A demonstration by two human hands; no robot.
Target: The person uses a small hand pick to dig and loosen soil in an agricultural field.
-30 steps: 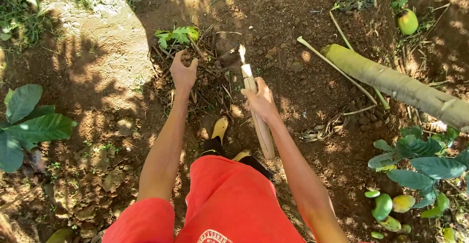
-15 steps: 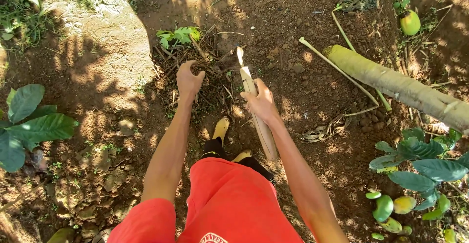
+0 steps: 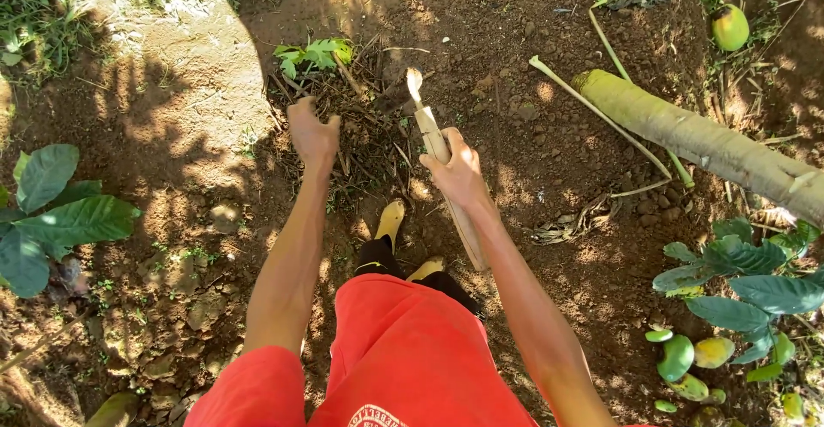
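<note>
My right hand (image 3: 459, 172) grips a long pale wooden stake (image 3: 446, 169) with a sharpened tip that points away from me at the soil. My left hand (image 3: 313, 133) reaches down into a heap of dry twigs and roots (image 3: 365, 127) on the dark earth, fingers curled into it; whether it holds anything is unclear. A small green leafy seedling (image 3: 313, 52) lies at the far edge of that heap. My yellow boots (image 3: 390, 221) stand just below the heap, and my red shorts (image 3: 403, 358) fill the lower middle.
A thick pale green trunk (image 3: 695, 135) lies across the right side with thin stalks (image 3: 601, 114) beside it. Green fruits (image 3: 730, 25) lie at top right and several at bottom right (image 3: 678, 354). Broad-leaved plants grow at the left (image 3: 51, 212) and right (image 3: 747, 277).
My left hand has moved down and back toward me into the twig heap. The stake in my right hand has shifted slightly; its tip stays over the same spot.
</note>
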